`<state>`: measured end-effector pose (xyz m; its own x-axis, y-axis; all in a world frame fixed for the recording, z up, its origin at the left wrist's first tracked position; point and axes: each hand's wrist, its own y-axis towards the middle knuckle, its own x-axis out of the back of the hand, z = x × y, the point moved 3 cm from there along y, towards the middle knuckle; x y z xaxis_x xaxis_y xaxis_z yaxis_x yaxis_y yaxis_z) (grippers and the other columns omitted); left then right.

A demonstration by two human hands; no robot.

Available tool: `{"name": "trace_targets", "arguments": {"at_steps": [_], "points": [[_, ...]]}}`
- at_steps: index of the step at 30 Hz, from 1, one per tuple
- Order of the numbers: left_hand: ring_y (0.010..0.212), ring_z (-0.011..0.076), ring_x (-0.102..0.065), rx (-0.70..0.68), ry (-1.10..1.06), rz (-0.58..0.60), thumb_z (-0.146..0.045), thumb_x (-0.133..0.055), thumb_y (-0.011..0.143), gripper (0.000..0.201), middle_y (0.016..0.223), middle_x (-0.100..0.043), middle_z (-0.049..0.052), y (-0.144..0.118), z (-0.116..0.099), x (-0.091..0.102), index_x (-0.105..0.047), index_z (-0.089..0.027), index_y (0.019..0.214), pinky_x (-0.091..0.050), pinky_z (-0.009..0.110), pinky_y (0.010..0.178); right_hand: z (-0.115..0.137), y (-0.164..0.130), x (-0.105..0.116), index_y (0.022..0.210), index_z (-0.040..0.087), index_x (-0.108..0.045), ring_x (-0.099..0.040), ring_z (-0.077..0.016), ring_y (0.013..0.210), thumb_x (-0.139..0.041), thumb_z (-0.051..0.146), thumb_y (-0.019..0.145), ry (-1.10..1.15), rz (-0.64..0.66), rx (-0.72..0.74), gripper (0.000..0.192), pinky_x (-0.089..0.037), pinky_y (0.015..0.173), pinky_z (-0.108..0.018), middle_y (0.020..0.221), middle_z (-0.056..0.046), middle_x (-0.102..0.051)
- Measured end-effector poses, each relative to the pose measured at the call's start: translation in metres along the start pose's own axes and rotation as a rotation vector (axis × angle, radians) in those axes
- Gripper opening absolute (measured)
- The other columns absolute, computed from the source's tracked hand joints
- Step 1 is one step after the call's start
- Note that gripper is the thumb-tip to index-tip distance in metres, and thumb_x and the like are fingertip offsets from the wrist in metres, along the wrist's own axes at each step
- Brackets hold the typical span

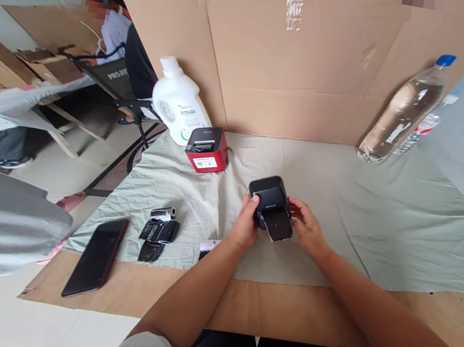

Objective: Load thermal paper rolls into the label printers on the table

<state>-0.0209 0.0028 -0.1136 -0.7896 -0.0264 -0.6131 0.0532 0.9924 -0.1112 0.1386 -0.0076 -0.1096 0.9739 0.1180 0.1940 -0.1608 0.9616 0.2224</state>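
Note:
A small black portable printer (pixel 265 190) is held just above the cloth in front of me, with a dark printed strip of paper (pixel 279 226) sticking out of its near side. My left hand (pixel 247 221) grips the printer's left side, thumb on its top edge. On the other side, the fingers of my right hand (pixel 305 227) are curled against the printer's right side, partly hidden behind it and the strip. Under my left forearm lies a partly covered white and black piece (pixel 208 245). Farther left rest dark printed paper pieces (pixel 159 231) with a small roll (pixel 164 211).
A red and black box-shaped printer (pixel 209 151) stands beside a white detergent bottle (pixel 180 103). A phone (pixel 95 257) lies at the table's left edge. Two water bottles (pixel 407 118) lean at the back right, near a cardboard partition (pixel 303 72). Another person (pixel 115 36) sits at back left.

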Motion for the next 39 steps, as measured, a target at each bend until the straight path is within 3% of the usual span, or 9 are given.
{"name": "trace_targets", "arguments": {"at_steps": [3,8,11,19,24,33,39], "points": [[0.130,0.0272,-0.055,-0.048,0.038,0.031,-0.054,-0.072,0.080,0.056,0.127,-0.067,0.004,-0.001,0.002,-0.002,-0.060,-0.028,0.128,-0.044,0.039,0.108,-0.003,0.012,0.006,0.132,0.026,-0.052,-0.060,-0.0277,0.120,-0.049,0.057,0.091,0.244,-0.033,-0.173,0.052,-0.047,0.105,-0.052,0.130,-0.010,-0.062],[0.131,0.0281,-0.054,0.013,0.099,0.034,-0.055,-0.072,0.081,0.053,0.126,-0.068,0.006,-0.004,0.012,-0.005,-0.064,-0.025,0.124,-0.041,0.040,0.111,-0.001,0.008,-0.004,0.147,0.024,-0.036,-0.052,-0.0308,0.132,-0.081,0.055,0.069,0.210,0.055,-0.179,0.095,-0.041,0.113,-0.051,0.143,-0.014,-0.054],[0.130,0.0282,-0.054,0.056,0.109,0.041,-0.058,-0.068,0.083,0.053,0.126,-0.068,0.007,-0.001,0.016,-0.002,-0.064,-0.024,0.124,-0.040,0.042,0.112,-0.008,0.003,-0.005,0.153,0.023,-0.027,-0.047,-0.0329,0.137,-0.085,0.052,0.064,0.165,0.083,-0.165,0.110,-0.036,0.117,-0.054,0.149,-0.016,-0.047],[0.124,0.0295,-0.060,0.214,0.021,0.072,-0.055,-0.065,0.083,0.050,0.122,-0.070,0.005,0.005,0.022,-0.003,-0.063,-0.027,0.125,-0.049,0.046,0.104,-0.019,0.005,0.001,0.158,0.026,-0.018,-0.043,-0.0309,0.141,-0.081,0.050,0.071,0.304,0.035,-0.207,0.110,-0.034,0.119,-0.054,0.155,-0.013,-0.043],[0.124,0.0287,-0.059,0.142,0.044,0.034,-0.048,-0.068,0.081,0.039,0.114,-0.071,0.004,0.008,0.024,0.002,-0.067,-0.024,0.111,-0.048,0.044,0.104,-0.019,0.005,0.003,0.157,0.027,-0.023,-0.043,-0.0307,0.142,-0.079,0.051,0.073,0.277,0.064,-0.162,0.104,-0.030,0.120,-0.054,0.155,-0.012,-0.043],[0.131,0.0296,-0.054,0.090,0.075,0.117,-0.058,-0.073,0.078,0.053,0.122,-0.071,0.007,0.007,0.021,-0.001,-0.068,-0.022,0.117,-0.044,0.044,0.109,-0.019,0.005,0.002,0.158,0.028,-0.017,-0.036,-0.0302,0.146,-0.075,0.057,0.076,0.265,0.084,-0.148,0.104,-0.025,0.123,-0.054,0.158,-0.012,-0.036],[0.126,0.0295,-0.058,0.089,0.100,0.090,-0.056,-0.073,0.078,0.053,0.120,-0.072,0.007,0.008,0.020,-0.001,-0.068,-0.021,0.116,-0.045,0.042,0.106,-0.017,0.003,-0.001,0.159,0.026,-0.010,-0.035,-0.0285,0.147,-0.072,0.061,0.078,0.251,0.090,-0.165,0.107,-0.024,0.124,-0.052,0.159,-0.014,-0.034]]}}
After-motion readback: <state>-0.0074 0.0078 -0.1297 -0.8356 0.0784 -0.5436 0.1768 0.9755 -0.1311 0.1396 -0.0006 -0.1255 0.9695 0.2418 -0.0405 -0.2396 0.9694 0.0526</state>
